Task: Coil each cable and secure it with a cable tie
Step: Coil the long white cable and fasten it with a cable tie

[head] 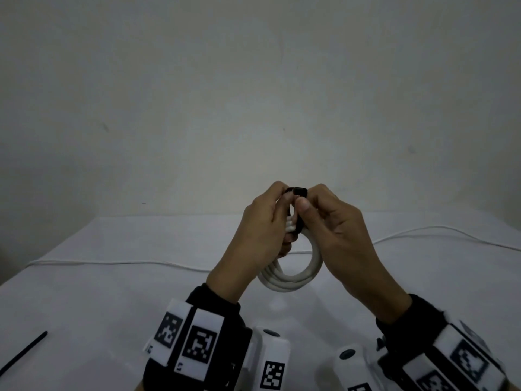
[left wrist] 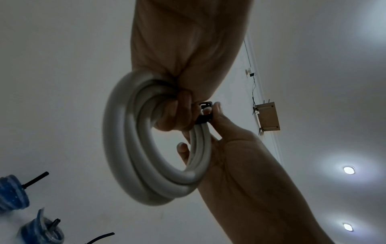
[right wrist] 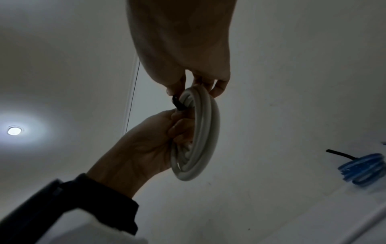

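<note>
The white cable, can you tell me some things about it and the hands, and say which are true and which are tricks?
1. The white cable is wound into a coil. True.
2. The coil lies flat on the table. False: both hands hold it up.
3. A black cable tie sits on the coil. True.
4. The right hand is empty. False: it pinches the tie.
5. The left hand grips the coil. True.

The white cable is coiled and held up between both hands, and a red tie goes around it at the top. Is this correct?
Not quite: the tie is black, not red, as the head view shows. The rest holds: the white cable is coiled and held up between the left hand and right hand.
</note>
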